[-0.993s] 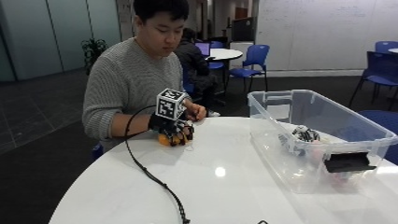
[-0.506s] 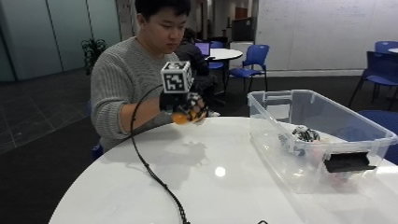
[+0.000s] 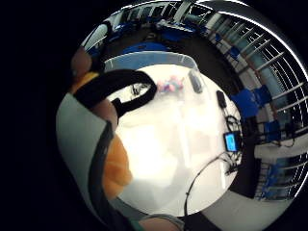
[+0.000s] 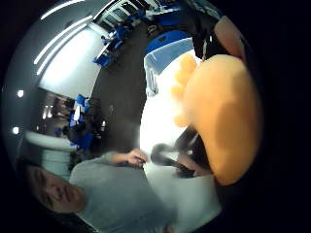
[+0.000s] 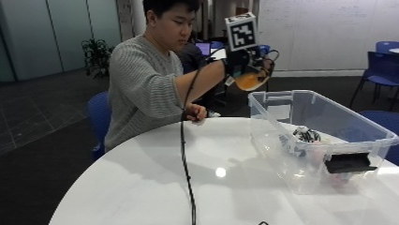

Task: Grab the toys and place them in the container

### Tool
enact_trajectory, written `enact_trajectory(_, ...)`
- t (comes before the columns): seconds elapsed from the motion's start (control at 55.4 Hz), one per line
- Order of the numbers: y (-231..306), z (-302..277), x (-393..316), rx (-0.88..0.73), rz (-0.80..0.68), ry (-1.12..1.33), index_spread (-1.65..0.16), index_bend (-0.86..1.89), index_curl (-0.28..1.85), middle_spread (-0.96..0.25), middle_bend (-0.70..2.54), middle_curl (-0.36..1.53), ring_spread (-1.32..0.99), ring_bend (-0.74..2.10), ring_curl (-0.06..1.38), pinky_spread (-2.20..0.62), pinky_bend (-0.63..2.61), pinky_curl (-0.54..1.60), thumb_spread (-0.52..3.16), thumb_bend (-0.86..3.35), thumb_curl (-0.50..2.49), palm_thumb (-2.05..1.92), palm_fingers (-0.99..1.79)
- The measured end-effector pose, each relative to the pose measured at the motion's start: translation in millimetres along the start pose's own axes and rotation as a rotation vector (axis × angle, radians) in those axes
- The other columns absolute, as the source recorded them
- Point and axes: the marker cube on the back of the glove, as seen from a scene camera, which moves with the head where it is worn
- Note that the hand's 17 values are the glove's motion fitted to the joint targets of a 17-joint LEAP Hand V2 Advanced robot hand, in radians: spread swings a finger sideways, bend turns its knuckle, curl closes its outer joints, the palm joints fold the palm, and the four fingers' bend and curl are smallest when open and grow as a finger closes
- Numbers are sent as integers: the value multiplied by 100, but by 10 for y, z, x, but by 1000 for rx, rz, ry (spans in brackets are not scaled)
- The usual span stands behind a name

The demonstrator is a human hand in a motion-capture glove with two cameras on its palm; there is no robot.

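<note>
Bare left hand (image 5: 195,112) rests at the near-person edge of the round, glossy white table (image 5: 143,187). Gloved right hand (image 5: 249,65) is raised in the air, fingers curled around a smooth, rounded orange toy (image 5: 252,82), just short of the container's near end wall. Clear rigid plastic container (image 5: 274,108) sits toward the table's right edge; a striped ball-like toy (image 5: 306,135) lies inside.

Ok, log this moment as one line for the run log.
phase: carry | right hand: grips orange toy, raised near container rim | container: clear, on table, toys already inside | bare hand: on table
</note>
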Motion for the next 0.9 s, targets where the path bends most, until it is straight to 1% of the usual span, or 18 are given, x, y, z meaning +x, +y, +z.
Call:
enact_trajectory(0.072,-331,294,-139,-26,-3,15,-39,13,44,-27,37,63,-43,86,52,-41,115,40,98,4,83,55,65)
enact_trajectory(0.163,-707,748,-344,-90,-68,28,-40,13,43,-28,35,64,-42,86,52,-41,117,40,101,4,84,55,63)
enact_trajectory(0.289,-926,1104,-458,-166,-102,24,-40,11,41,-28,33,65,-41,88,53,-39,119,40,109,3,85,53,57)
enact_trajectory(0.361,-962,1217,-476,-184,-110,17,-40,12,40,-28,33,66,-41,88,53,-38,120,40,113,3,85,52,56)
enact_trajectory(0.506,-953,1385,-397,-241,-71,45,-40,14,39,-29,36,68,-40,85,52,-34,118,39,120,2,85,49,49)
enact_trajectory(0.542,-932,1417,-379,-271,-60,53,-40,15,40,-28,36,68,-39,82,52,-32,118,39,123,0,83,44,42)
enact_trajectory(0.614,-887,1449,-321,-312,-49,60,-40,22,43,-27,23,64,-36,71,50,-25,119,40,128,-5,77,29,20)
enact_trajectory(0.65,-876,1457,-287,-310,-36,83,-40,20,43,-25,17,62,-33,66,49,-21,123,41,130,-5,73,23,10)
enact_trajectory(0.722,-858,1418,-117,-285,39,210,-40,18,43,-23,12,57,-29,59,46,-14,128,41,132,-6,66,14,1)
enact_trajectory(0.795,-814,1361,-251,-273,-21,54,-39,19,42,-22,13,54,-26,56,43,-9,131,40,132,-5,60,8,0)
enact_trajectory(0.903,-686,1221,-275,-245,-52,20,-39,19,42,-20,15,49,-22,56,42,-5,131,39,133,-3,54,4,-1)
